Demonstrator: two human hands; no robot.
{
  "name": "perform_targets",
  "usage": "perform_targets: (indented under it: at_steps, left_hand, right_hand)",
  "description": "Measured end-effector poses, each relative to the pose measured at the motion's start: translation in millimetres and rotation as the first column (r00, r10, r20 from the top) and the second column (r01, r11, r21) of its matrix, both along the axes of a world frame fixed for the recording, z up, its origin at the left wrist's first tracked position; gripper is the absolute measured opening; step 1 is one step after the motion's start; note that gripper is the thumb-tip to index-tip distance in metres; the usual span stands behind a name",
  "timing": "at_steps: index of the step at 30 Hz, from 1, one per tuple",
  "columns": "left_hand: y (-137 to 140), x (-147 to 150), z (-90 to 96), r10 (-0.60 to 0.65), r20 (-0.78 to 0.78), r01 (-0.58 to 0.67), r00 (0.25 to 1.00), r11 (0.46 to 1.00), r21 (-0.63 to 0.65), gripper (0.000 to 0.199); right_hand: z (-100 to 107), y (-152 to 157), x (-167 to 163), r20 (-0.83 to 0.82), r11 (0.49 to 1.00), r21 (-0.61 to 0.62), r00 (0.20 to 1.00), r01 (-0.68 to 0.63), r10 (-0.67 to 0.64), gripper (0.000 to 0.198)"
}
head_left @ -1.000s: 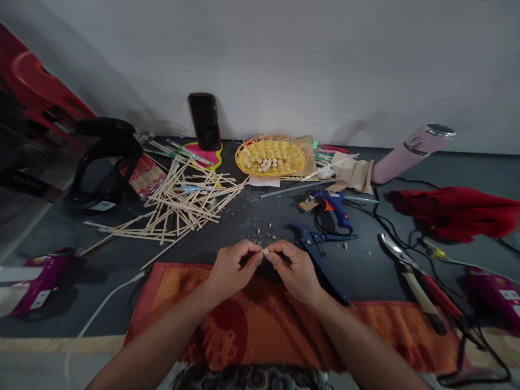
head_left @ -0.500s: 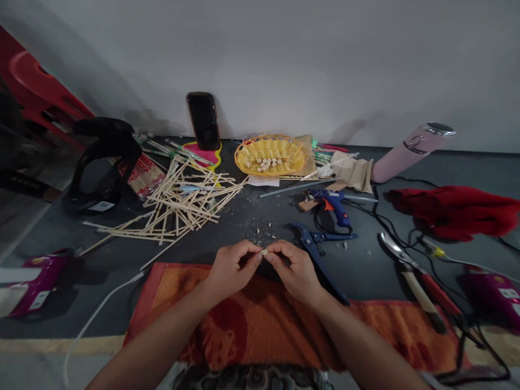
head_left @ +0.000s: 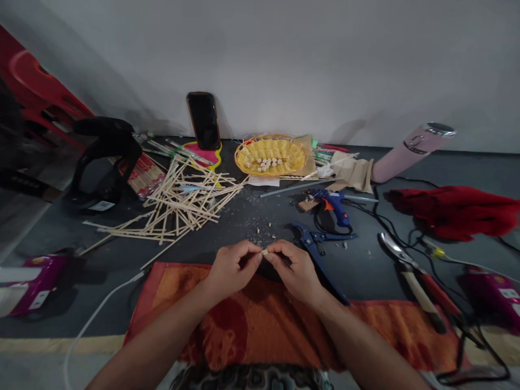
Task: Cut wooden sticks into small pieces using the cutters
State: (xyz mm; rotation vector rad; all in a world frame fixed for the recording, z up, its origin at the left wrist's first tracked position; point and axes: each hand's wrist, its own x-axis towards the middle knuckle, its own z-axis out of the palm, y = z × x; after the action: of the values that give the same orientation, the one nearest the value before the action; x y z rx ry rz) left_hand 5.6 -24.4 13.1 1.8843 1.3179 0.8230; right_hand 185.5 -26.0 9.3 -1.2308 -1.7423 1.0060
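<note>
Between the fingertips of my left hand (head_left: 238, 266) and my right hand (head_left: 293, 269) is a small pale piece of wooden stick (head_left: 265, 252). Both hands pinch it with thumb and forefinger, just above the near edge of an orange towel (head_left: 260, 319). Beyond them, a few short cut bits (head_left: 258, 231) and fine crumbs lie on the dark table. A blue pipe cutter (head_left: 312, 252) rests beside my right hand. Farther back, a yellow woven basket (head_left: 247, 157) holds several small pale pieces.
At left lies a heap of wooden sticks (head_left: 190, 203), with a black phone (head_left: 203, 122) propped behind. To the right are a blue glue gun (head_left: 335, 207), pruning shears (head_left: 418, 279), cables, a red cloth (head_left: 459, 211) and a pink flask (head_left: 410, 154).
Almost nothing differs. Both hands stay in the same place, still pinching the small wooden piece, which looks very slightly turned.
</note>
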Motion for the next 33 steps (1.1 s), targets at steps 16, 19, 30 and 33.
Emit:
perform_targets:
  at_steps: [16, 19, 30, 33]
  left_hand:
    - [7, -3, -4.4, 0.132, 0.183, -0.097, 0.974, 0.978, -0.184, 0.016]
    - [9, -3, -4.6, 0.135, 0.208, -0.091, 0.969, 0.973, -0.210, 0.018]
    - [11, -3, -9.8, 0.186, 0.273, -0.098, 0.944, 0.947, -0.305, 0.025]
    - [12, -2, -10.0, 0.196, 0.297, -0.097, 0.935, 0.943, -0.317, 0.024]
  right_hand:
    - [-18, 8, 10, 0.602, 0.969, 0.229, 0.796, -0.092, -0.067, 0.019]
    - [-14, 8, 12, 0.625, 0.968, 0.235, 0.777, -0.086, -0.082, 0.019]
    - [9, -27, 85, 0.720, 0.942, 0.334, 0.640, 0.023, -0.271, 0.018]
    - [-3, -41, 97, 0.758, 0.936, 0.350, 0.574, 0.042, -0.309, 0.029]
